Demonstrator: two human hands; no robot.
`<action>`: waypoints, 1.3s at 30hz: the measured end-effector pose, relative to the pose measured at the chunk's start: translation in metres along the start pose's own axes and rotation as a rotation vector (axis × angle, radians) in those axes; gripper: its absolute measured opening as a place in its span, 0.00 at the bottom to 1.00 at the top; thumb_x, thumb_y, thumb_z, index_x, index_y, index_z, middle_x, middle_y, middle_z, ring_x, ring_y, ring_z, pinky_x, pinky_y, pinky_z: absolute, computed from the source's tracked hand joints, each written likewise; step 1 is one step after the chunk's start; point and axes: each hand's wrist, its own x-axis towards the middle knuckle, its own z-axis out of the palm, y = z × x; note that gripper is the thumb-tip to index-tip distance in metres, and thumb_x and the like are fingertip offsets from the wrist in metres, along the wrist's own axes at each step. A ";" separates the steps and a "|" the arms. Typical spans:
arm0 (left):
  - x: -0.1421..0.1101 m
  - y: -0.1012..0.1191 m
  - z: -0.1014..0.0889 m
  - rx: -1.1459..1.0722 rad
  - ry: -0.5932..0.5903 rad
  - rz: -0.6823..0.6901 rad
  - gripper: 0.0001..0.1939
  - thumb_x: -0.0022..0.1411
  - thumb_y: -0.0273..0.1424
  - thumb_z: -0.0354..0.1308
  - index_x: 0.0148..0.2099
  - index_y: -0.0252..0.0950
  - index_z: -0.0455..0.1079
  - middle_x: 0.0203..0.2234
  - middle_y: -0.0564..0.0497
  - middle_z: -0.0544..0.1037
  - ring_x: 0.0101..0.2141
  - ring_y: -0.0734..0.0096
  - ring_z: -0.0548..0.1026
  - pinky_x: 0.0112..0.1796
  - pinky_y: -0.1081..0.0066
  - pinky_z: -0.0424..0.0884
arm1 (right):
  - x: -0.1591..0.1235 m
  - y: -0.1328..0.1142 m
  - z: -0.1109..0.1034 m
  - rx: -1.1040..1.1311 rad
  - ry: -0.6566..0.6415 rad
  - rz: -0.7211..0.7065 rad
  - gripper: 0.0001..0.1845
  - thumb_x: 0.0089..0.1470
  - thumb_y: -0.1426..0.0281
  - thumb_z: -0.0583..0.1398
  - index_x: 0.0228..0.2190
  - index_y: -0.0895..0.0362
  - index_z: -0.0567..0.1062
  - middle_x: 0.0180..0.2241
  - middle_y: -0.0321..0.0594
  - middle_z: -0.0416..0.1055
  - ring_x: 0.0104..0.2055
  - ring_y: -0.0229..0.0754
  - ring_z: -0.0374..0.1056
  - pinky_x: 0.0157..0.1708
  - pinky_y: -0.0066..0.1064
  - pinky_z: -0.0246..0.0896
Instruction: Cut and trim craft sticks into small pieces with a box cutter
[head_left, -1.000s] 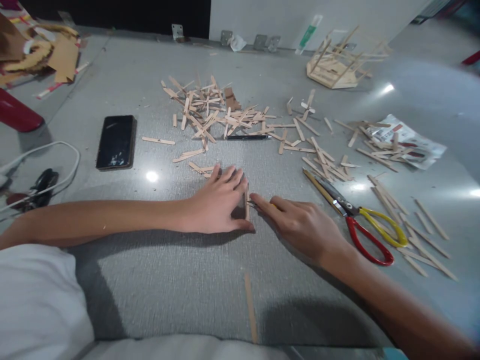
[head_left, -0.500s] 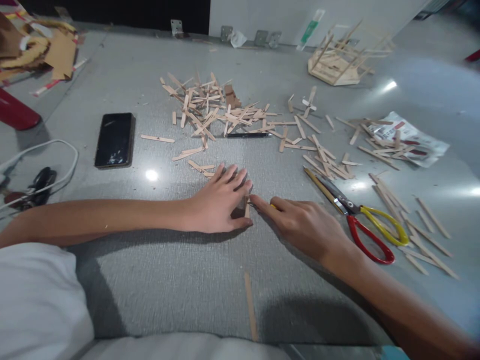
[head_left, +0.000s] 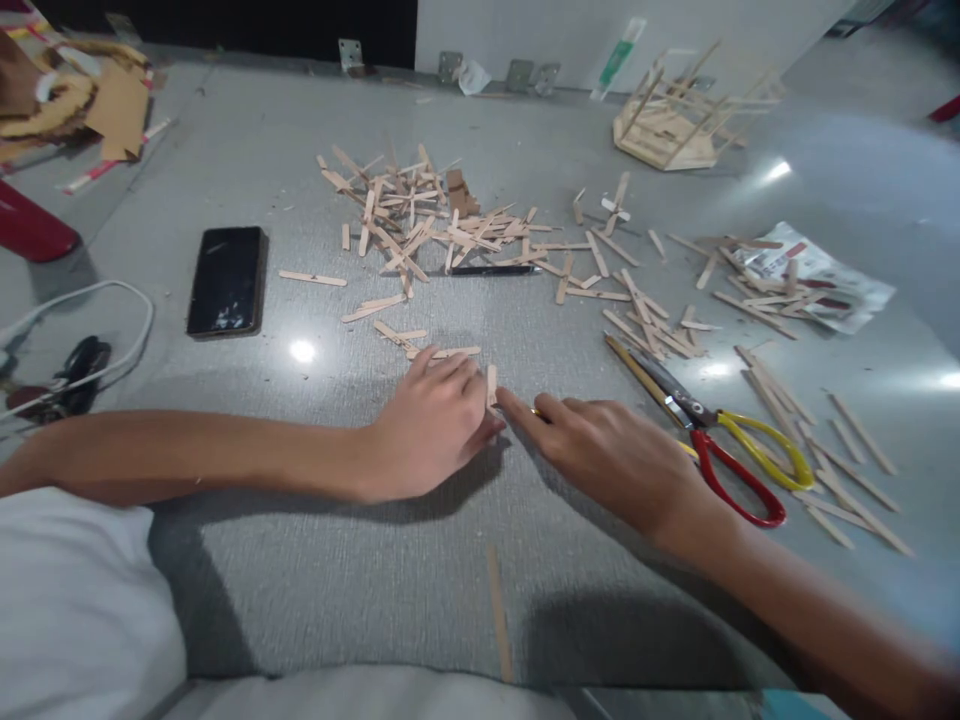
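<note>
Working of a short wooden stick [head_left: 492,380] is shown left of the scissors [head_left: 696,407], where the piece is kept between the two hands on the bench [head_left: 337,590]. Work on this stick is judged unfinished, since a yellow-handled tool [head_left: 535,412], perhaps a craft knife, is directed right at it. Beyond the scissors, a frame of joined sticks [head_left: 664,145] is seen already assembled; loose stick pieces [head_left: 474,240] are scattered to their left and beyond, so much material appears to be left unused. The left hand [head_left: 439,420] is curled palm-down, with its thumb tucked close to the stick; whether the stick is pinched cannot be told. The right hand [head_left: 600,445] is closed around the tool, its index finger extended, and its forearm is slanted past the scissors' near side.
</note>
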 end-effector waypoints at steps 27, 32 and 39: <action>0.019 -0.021 0.005 -0.149 -0.153 0.022 0.40 0.68 0.57 0.50 0.70 0.34 0.61 0.71 0.34 0.51 0.71 0.37 0.39 0.67 0.36 0.36 | 0.005 0.003 -0.003 0.201 -0.091 0.133 0.29 0.61 0.81 0.54 0.63 0.62 0.65 0.31 0.41 0.79 0.25 0.40 0.73 0.23 0.32 0.50; 0.017 -0.019 0.007 -0.133 -0.117 0.023 0.43 0.68 0.58 0.49 0.71 0.31 0.59 0.71 0.34 0.54 0.72 0.39 0.43 0.67 0.39 0.38 | 0.006 0.001 -0.001 0.220 -0.129 0.234 0.30 0.65 0.78 0.52 0.67 0.60 0.60 0.32 0.43 0.80 0.26 0.42 0.74 0.24 0.32 0.50; 0.015 -0.019 0.017 -0.094 -0.056 0.040 0.44 0.69 0.59 0.46 0.70 0.28 0.59 0.70 0.34 0.57 0.71 0.40 0.47 0.68 0.43 0.42 | 0.008 -0.005 -0.004 0.196 -0.129 0.246 0.29 0.65 0.78 0.53 0.66 0.59 0.62 0.31 0.41 0.79 0.27 0.41 0.73 0.24 0.32 0.52</action>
